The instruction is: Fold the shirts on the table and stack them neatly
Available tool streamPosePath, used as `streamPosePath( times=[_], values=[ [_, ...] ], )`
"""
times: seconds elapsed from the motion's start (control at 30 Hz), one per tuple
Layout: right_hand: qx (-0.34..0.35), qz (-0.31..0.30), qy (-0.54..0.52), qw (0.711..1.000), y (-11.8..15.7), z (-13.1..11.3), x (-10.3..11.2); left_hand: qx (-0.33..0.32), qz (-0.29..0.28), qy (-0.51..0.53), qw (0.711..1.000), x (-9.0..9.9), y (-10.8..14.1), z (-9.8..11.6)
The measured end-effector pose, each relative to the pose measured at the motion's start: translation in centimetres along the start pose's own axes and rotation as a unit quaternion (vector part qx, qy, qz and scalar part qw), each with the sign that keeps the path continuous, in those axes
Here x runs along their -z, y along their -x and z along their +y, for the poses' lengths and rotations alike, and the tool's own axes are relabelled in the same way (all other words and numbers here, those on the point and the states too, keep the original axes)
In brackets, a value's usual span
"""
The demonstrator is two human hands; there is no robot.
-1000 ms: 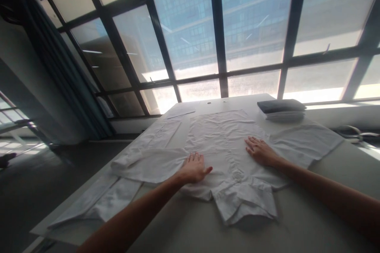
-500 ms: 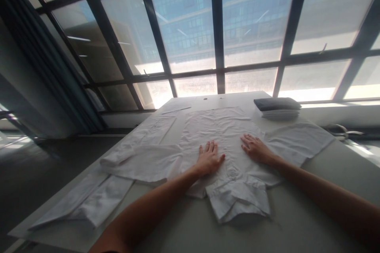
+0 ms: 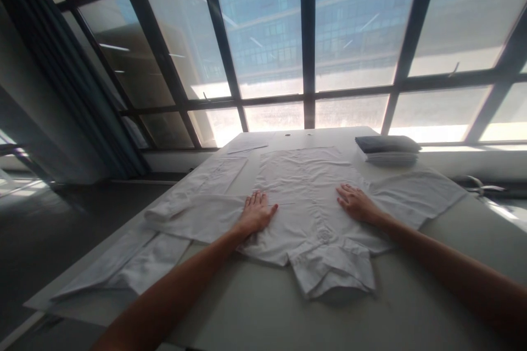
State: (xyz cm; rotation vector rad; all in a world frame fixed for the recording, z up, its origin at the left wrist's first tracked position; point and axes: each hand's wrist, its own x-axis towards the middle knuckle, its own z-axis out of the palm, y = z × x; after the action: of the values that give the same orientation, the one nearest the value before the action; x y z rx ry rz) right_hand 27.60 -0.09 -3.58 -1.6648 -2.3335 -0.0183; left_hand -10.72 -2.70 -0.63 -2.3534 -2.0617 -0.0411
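Observation:
A white shirt [image 3: 302, 181] lies spread out on a pale table [image 3: 329, 323], its collar end toward me and its sleeves out to both sides. My left hand [image 3: 257, 214] rests flat on the left part of the shirt, near the sleeve, fingers spread. On the right part of the body lies my right hand [image 3: 357, 204], palm down with its fingers stretched out. Neither hand grips the cloth. Shallow wrinkles run across the shirt between the hands.
More white cloth [image 3: 123, 263] lies along the table's left side. At the back right sits a folded stack [image 3: 387, 149], dark on top and white below. Large windows stand behind the table, and a dark curtain [image 3: 74, 88] hangs at the left.
My left hand has slid left across the shirt, from near its middle to near the left sleeve, and the cloth there lies further out. My right hand stays almost in place.

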Motion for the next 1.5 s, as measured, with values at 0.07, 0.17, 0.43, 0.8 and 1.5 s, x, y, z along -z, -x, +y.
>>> streamPosePath(
  times=[0.07,0.17,0.43,0.8,1.5],
  values=[
    [-0.003,-0.002,0.002,1.000,0.0,-0.1,0.2,-0.005,0.015,0.008,1.000,-0.1,0.1,0.2],
    [-0.009,-0.004,0.003,1.000,0.0,-0.1,0.4,-0.077,0.042,0.017,0.996,0.5,0.4,1.2],
    [-0.009,-0.010,0.002,1.000,-0.1,0.0,0.5,-0.286,-0.039,0.069,0.955,1.2,1.7,3.1],
    [-0.001,-0.010,0.009,1.000,-0.1,0.0,0.6,-0.283,-0.028,0.088,0.955,1.2,1.7,2.9],
    [-0.019,-0.032,0.004,0.999,0.1,0.0,0.4,-0.284,-0.041,0.067,0.956,1.4,1.8,3.1]
  ],
)
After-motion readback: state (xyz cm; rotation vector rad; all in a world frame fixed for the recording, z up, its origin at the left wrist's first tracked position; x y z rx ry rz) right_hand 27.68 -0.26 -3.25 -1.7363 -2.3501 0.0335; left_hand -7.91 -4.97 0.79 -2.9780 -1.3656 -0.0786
